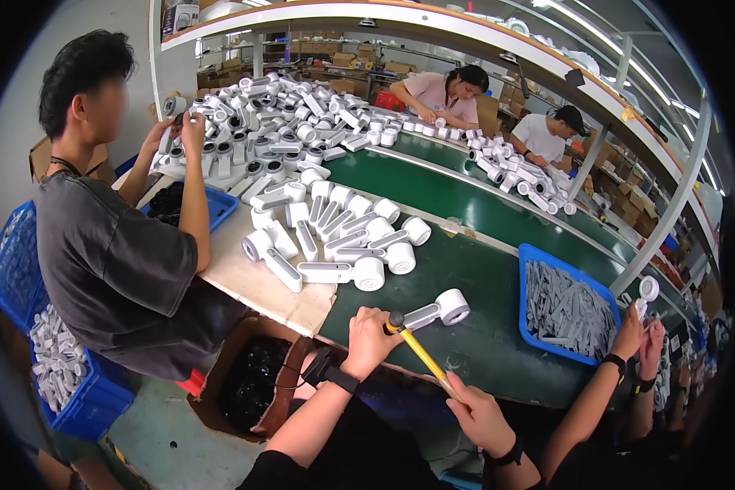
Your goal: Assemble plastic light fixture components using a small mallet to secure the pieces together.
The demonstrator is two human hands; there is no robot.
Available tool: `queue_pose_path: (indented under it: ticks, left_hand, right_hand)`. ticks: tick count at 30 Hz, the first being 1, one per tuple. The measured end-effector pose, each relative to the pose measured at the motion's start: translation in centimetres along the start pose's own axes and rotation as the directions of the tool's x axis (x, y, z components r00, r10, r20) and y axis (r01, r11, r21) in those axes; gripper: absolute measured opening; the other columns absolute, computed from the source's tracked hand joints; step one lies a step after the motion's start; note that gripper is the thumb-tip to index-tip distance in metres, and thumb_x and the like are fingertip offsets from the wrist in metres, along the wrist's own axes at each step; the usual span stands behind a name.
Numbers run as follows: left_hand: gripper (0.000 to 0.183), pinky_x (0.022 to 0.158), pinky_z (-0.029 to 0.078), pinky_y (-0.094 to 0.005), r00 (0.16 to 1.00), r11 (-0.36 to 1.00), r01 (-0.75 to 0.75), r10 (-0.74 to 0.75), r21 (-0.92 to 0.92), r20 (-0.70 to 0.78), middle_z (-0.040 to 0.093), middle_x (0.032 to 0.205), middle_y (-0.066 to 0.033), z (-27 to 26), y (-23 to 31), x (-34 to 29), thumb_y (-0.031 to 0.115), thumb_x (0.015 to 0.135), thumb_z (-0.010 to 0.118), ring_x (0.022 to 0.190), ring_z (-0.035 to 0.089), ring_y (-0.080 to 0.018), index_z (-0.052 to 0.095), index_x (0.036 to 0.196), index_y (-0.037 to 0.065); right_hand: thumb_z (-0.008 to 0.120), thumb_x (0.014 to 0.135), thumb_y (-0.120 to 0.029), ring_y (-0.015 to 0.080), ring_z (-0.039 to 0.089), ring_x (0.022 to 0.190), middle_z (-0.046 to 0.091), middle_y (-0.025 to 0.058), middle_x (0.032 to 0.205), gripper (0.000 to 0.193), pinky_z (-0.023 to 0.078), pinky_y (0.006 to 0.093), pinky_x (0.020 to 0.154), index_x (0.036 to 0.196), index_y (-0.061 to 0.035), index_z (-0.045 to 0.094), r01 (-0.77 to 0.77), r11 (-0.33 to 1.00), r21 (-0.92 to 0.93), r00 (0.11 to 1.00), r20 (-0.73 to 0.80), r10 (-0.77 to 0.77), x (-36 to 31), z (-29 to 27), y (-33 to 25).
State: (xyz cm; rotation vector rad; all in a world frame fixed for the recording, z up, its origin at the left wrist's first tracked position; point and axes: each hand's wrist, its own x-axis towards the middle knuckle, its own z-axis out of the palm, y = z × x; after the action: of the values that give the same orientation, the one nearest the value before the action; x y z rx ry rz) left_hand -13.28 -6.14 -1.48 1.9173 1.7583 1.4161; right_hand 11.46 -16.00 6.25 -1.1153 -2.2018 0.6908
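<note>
My left hand point(371, 339) is closed around the handle end of a white handheld fan point(452, 307), whose round head points right over the green table. In my right hand point(483, 416) is a hammer point(423, 356) with a yellow shaft and a dark, rounded head. The hammer head is at the fan's handle end, right beside my left fingers; whether it touches cannot be made out. Just beyond my left hand, a group of similar white fans point(369, 273) with grey strips on their handles lies on a beige board point(302, 306).
A blue tray point(524, 320) of grey strips stands to the right. A large heap of fans point(261, 122) covers the far left. A person point(110, 237) works at left, another's hands point(629, 335) hold a fan at right. A cardboard box point(212, 392) with black parts sits below.
</note>
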Motion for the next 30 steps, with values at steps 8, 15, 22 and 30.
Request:
queue_pose_path:
  ticks: [8, 15, 22, 30]
  left_hand:
    - [0.028, 0.078, 0.043, -0.0396, 0.999, 0.999, 0.008, -0.007, -0.048, 0.031, 0.063, 0.078, -0.0048, -0.3, 0.6, 0.0, 0.027, 0.072, 0.083, 0.086, 0.057, -0.0268, 0.078, 0.096, 0.012]
    - [0.027, 0.077, 0.046, -0.0401, 1.0, 0.999, -0.017, 0.017, -0.033, -0.001, 0.064, 0.078, -0.0065, -0.3, 0.3, 0.1, 0.025, 0.072, 0.083, 0.083, 0.057, -0.0274, 0.078, 0.095, 0.012]
    - [0.028, 0.077, 0.046, -0.0402, 1.0, 1.0, -0.011, 0.011, -0.023, 0.015, 0.065, 0.079, -0.0065, -0.4, 0.7, 0.1, 0.025, 0.071, 0.083, 0.083, 0.058, -0.0273, 0.078, 0.095, 0.011]
    - [0.029, 0.077, 0.047, -0.0397, 1.0, 0.999, -0.02, 0.02, -0.025, 0.007, 0.065, 0.079, -0.0069, -0.5, 0.6, 0.1, 0.025, 0.072, 0.083, 0.084, 0.058, -0.0277, 0.078, 0.096, 0.01]
  right_hand:
    - [0.065, 0.089, -0.001, 0.019, 0.055, 0.068, 0.059, 0.0134, 0.083, 0.053, 0.046, 0.0282, 0.067, 0.14, 0.0013, 0.051, -0.036, 0.999, 0.02, 0.974, -0.224, 0.04, -0.6, -0.8, 1.0]
    - [0.062, 0.091, -0.003, 0.0285, 0.059, 0.073, 0.06, 0.016, 0.084, 0.054, 0.048, 0.0345, 0.07, 0.143, -0.0037, 0.049, -0.081, 0.997, 0.021, 0.971, -0.224, 0.083, -0.8, -1.0, 1.1]
    - [0.063, 0.09, -0.002, 0.0246, 0.062, 0.077, 0.064, 0.0175, 0.092, 0.05, 0.048, 0.03, 0.073, 0.139, 0.002, 0.051, -0.026, 0.999, 0.032, 0.986, -0.164, 0.031, -1.0, -0.7, 0.8]
    - [0.063, 0.09, 0.0, 0.0183, 0.054, 0.069, 0.06, 0.0143, 0.083, 0.054, 0.046, 0.0284, 0.068, 0.141, -0.0004, 0.049, -0.026, 0.999, 0.026, 0.963, -0.269, 0.032, -1.2, -0.2, 1.8]
